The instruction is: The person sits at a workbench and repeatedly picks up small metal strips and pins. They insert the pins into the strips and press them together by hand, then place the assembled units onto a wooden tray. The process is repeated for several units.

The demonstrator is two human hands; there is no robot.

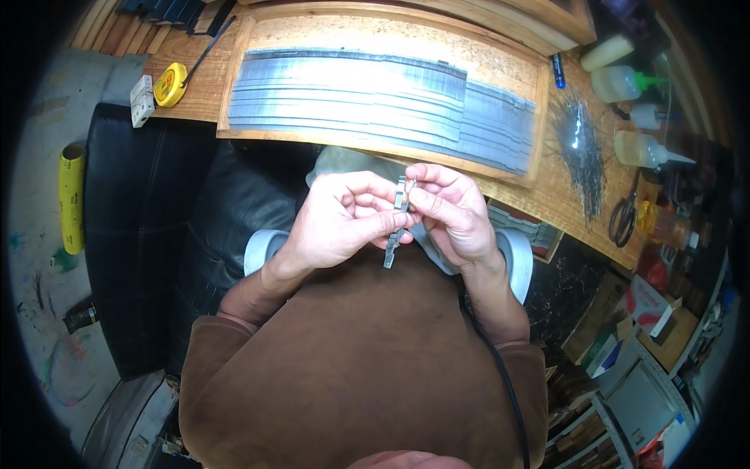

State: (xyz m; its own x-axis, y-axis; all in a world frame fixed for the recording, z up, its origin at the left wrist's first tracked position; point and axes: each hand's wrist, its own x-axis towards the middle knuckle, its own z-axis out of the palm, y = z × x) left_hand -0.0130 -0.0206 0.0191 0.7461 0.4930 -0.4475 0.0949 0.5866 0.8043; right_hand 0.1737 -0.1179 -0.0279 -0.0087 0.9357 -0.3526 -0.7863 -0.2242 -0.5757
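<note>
My left hand is closed, its thumb and fingers pinching a narrow, notched metal piece that stands nearly upright before my chest. My right hand meets it from the other side, thumb and forefinger pressed together around a small, thin shiny bit close to the piece's upper part. What that bit is cannot be made out. Just beyond both hands, a shallow wooden tray on the bench holds several stacked rows of thin grey metal strips.
Loose thin metal wires lie in a heap right of the tray. Near them are black scissors, squeeze bottles and a blue marker. At the left end sits a yellow tape measure. A black cable crosses my apron.
</note>
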